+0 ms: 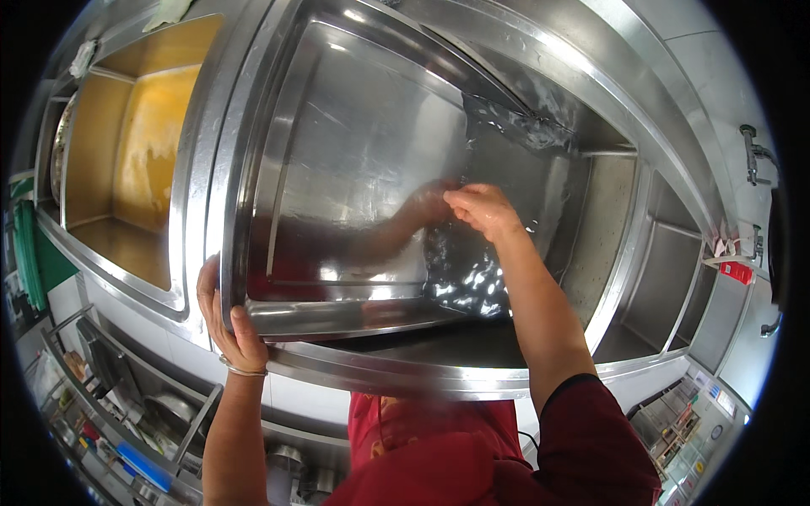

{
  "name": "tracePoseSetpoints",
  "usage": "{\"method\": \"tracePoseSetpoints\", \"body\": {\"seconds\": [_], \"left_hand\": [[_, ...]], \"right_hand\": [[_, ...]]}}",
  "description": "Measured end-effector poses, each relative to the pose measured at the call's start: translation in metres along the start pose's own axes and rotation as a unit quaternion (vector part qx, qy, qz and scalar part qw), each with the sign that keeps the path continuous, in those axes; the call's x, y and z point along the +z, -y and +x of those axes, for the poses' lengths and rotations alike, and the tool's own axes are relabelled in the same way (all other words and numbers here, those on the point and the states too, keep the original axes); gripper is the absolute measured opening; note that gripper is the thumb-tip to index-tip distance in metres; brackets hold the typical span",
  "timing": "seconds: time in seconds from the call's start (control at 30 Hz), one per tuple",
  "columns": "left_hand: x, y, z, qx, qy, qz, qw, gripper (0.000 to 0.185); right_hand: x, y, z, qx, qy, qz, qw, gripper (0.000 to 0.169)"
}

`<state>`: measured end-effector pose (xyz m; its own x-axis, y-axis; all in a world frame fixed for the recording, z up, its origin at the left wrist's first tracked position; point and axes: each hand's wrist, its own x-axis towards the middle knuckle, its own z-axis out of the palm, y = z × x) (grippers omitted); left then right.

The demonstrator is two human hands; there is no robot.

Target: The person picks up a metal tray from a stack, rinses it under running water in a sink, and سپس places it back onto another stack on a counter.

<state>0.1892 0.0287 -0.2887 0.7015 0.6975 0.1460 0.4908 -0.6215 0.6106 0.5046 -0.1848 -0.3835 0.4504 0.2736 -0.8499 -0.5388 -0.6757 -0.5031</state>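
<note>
A large rectangular stainless steel tray (373, 145) lies tilted in a steel sink basin (598, 221), its right end down in water. My left hand (231, 322) grips the tray's near left corner, with the thumb over the rim and the fingers on the outer side. Above the tray's wet right part is my right hand (482, 207), its fingers curled together; no object shows in it, though the inside of the fingers is hidden. Rippling water (471, 278) covers the tray's right part.
Left of the basin is another sink compartment (152, 139) with a yellow-orange tint. A further steel compartment (661, 265) lies to the right. Wall taps (751, 155) and a red packet (736, 272) are at the far right. Racks with pans stand below left.
</note>
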Motion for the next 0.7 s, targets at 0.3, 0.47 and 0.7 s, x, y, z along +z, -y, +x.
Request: {"method": "tracePoseSetpoints", "body": {"seconds": [0.3, 0.47, 0.7], "left_hand": [[0.003, -0.003, 0.002, 0.005, -0.006, 0.003, 1.0, 0.06], [0.003, -0.001, 0.001, -0.005, -0.003, -0.002, 1.0, 0.062], [-0.002, -0.001, -0.005, -0.014, 0.0, 0.003, 1.0, 0.067]], "right_hand": [[0.007, -0.001, 0.001, -0.053, -0.008, 0.024, 0.998, 0.013], [0.001, -0.015, 0.002, -0.031, -0.012, 0.002, 0.999, 0.015], [0.012, 0.001, -0.004, -0.064, -0.013, -0.006, 0.998, 0.016]]}}
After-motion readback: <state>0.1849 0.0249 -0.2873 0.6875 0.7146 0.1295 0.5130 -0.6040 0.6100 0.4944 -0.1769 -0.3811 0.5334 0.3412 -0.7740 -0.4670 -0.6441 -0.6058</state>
